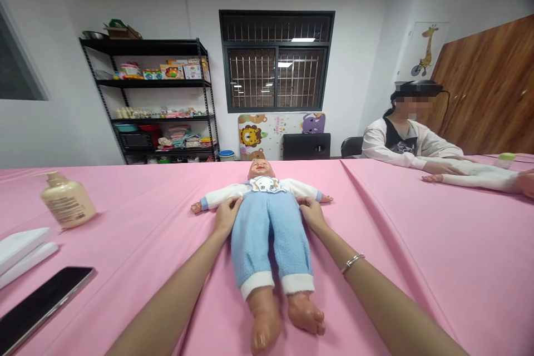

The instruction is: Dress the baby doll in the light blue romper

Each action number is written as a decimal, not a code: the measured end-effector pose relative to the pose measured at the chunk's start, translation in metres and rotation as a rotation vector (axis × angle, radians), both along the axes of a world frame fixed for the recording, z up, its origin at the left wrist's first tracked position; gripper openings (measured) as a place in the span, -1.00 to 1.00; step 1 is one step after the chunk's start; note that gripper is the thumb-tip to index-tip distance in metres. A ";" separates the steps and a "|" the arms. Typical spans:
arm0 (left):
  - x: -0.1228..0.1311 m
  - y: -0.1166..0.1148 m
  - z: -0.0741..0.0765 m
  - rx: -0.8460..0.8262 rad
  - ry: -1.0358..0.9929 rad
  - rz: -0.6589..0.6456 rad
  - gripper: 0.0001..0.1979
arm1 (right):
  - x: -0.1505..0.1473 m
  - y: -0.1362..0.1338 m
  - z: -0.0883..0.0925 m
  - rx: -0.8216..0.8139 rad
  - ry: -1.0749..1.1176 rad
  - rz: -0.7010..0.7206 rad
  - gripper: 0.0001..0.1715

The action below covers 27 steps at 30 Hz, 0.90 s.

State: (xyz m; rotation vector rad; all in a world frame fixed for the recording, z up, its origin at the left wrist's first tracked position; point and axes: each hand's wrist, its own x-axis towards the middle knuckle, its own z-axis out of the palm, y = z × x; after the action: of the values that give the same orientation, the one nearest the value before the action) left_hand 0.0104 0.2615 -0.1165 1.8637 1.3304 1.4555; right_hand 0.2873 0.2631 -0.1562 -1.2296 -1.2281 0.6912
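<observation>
A baby doll (261, 168) lies on its back on the pink tablecloth, its feet towards me and its arms spread out. It wears a white top (227, 194) with blue cuffs and an animal face on the chest, and fluffy light-blue trousers (252, 231) with white hems. At the waist, my left hand (227, 216) is closed on the trousers' left edge in view. My right hand (312, 213), below a silver bracelet on the wrist, pinches the opposite edge. The fingertips of both hands are partly hidden by the cloth.
To the left are a pump bottle (69, 200), folded white cloths (25, 253) and a phone (44, 306) on the pink tablecloth (137, 233). A seated person (404, 133) at the right handles another doll (479, 178). Shelves (154, 80) stand behind.
</observation>
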 end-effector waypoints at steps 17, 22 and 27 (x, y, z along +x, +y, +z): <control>0.000 0.001 -0.004 -0.033 -0.017 0.082 -0.81 | -0.001 -0.003 0.001 -0.014 0.025 0.067 -0.70; -0.001 0.003 -0.005 -0.050 -0.112 0.037 -0.82 | -0.002 -0.005 0.002 0.028 -0.011 -0.020 -0.73; -0.002 0.001 -0.003 -0.001 -0.040 0.095 -0.79 | -0.004 -0.007 0.005 0.037 -0.025 -0.085 -0.70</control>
State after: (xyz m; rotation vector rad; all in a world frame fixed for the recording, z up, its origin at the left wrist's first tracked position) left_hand 0.0087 0.2624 -0.1192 1.7830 1.4172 1.5302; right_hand 0.2832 0.2558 -0.1517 -1.2558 -1.1968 0.5900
